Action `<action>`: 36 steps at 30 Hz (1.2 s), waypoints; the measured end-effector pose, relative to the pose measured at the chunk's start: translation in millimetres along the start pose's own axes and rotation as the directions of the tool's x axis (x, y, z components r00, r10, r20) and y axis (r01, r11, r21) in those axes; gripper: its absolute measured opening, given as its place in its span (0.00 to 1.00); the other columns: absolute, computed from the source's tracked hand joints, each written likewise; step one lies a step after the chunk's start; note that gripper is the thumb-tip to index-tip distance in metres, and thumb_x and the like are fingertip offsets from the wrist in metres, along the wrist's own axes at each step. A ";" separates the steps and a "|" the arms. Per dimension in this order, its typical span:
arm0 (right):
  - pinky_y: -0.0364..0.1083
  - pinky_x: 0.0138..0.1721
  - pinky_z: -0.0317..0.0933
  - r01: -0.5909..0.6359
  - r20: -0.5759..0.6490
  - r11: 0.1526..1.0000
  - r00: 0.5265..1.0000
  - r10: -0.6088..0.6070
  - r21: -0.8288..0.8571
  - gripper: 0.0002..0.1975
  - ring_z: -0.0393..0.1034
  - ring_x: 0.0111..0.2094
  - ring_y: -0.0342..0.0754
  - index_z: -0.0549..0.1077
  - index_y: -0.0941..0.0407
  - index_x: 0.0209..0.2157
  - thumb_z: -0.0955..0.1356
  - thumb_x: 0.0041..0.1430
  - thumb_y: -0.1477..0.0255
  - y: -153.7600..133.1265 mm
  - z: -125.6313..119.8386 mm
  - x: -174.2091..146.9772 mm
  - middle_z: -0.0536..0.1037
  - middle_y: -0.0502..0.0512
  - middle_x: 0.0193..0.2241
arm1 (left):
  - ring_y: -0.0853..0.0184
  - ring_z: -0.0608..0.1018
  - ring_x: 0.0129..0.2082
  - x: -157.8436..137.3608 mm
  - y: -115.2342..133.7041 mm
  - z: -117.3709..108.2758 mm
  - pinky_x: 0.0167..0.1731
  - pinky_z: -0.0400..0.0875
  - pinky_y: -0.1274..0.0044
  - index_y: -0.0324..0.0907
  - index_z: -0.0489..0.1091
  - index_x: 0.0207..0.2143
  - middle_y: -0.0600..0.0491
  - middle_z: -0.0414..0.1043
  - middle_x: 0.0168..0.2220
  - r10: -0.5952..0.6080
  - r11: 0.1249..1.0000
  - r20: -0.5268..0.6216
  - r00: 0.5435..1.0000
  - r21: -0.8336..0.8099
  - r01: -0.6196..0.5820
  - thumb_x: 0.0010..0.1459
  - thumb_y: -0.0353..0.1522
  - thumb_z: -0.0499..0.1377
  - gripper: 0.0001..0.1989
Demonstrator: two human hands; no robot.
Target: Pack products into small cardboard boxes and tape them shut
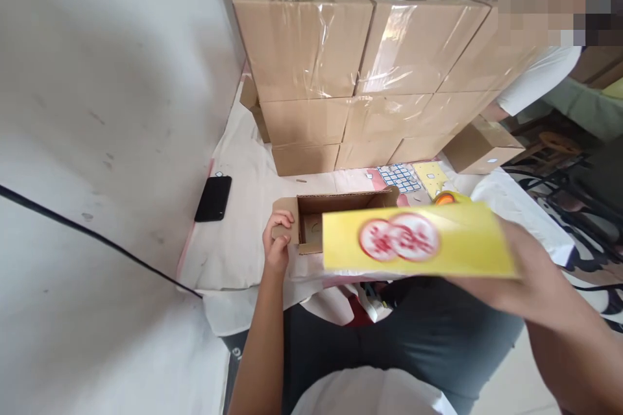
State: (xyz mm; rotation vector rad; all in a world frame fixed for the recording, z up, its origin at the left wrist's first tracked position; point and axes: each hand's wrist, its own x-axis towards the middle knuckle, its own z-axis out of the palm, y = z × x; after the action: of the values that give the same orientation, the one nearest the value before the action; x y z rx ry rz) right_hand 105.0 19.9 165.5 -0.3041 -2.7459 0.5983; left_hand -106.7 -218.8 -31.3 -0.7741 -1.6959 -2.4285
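Observation:
My left hand (276, 238) pinches the end flap of a small open cardboard box (311, 228) on the table. Its visible inside shows bare brown cardboard. A long yellow box (467, 240) with two overlapping red and white circles printed on it is held up by my right hand (523, 266), above the table's front edge. Motion blurs its right end. This yellow box covers the right part of the cardboard box and hides most of my right fingers.
Taped cardboard boxes (311, 52) form a wall at the back. A black phone (213, 199) lies at left. A tape roll (444, 198) sits partly behind the yellow box. Another carton (481, 146) stands at right, near a person's white sleeve (540, 81). A wall (97, 110) borders the left side.

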 end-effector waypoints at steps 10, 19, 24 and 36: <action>0.51 0.41 0.64 0.491 0.405 0.826 0.839 -0.363 -0.276 0.16 0.72 0.43 0.57 0.72 0.55 0.50 0.69 0.61 0.70 -21.0 45.6 110.1 0.78 0.61 0.42 | 0.60 0.69 0.40 -5.6 -2.9 -7.8 0.43 0.63 0.69 0.45 0.67 0.32 0.50 0.68 0.37 -0.033 0.999 0.046 0.998 0.036 0.032 0.48 0.33 0.57 0.07; 0.49 0.36 0.62 0.598 0.645 0.660 0.732 -0.217 -0.456 0.10 0.71 0.45 0.60 0.72 0.61 0.43 0.68 0.58 0.81 -23.4 86.5 107.7 0.79 0.64 0.38 | 0.61 0.69 0.40 -9.7 -4.7 -4.0 0.43 0.61 0.70 0.45 0.65 0.33 0.51 0.67 0.38 -0.049 0.999 0.041 0.998 -0.019 0.050 0.46 0.30 0.56 0.08; 0.48 0.32 0.62 0.564 0.721 0.640 0.692 -0.023 -0.521 0.17 0.78 0.38 0.59 0.69 0.65 0.52 0.66 0.60 0.82 -37.0 102.4 112.2 0.80 0.68 0.41 | 0.60 0.68 0.40 -8.3 -6.0 -2.6 0.43 0.61 0.70 0.45 0.66 0.33 0.51 0.68 0.37 -0.042 0.999 0.029 0.999 -0.023 0.042 0.46 0.30 0.56 0.09; 0.52 0.39 0.69 0.525 0.764 0.686 0.642 0.069 -0.503 0.18 0.79 0.44 0.63 0.69 0.65 0.54 0.64 0.62 0.84 -37.3 116.3 124.7 0.81 0.70 0.43 | 0.60 0.68 0.40 -7.8 -7.6 -4.6 0.42 0.60 0.70 0.45 0.66 0.34 0.51 0.67 0.38 -0.049 0.999 0.049 0.998 -0.021 0.050 0.47 0.31 0.57 0.09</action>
State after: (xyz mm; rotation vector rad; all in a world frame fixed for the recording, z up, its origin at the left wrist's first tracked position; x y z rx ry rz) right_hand -56.0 -22.5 113.2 0.2674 -3.6149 -0.6201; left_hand -104.2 -221.7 -42.5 -0.8099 -1.7288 -2.4852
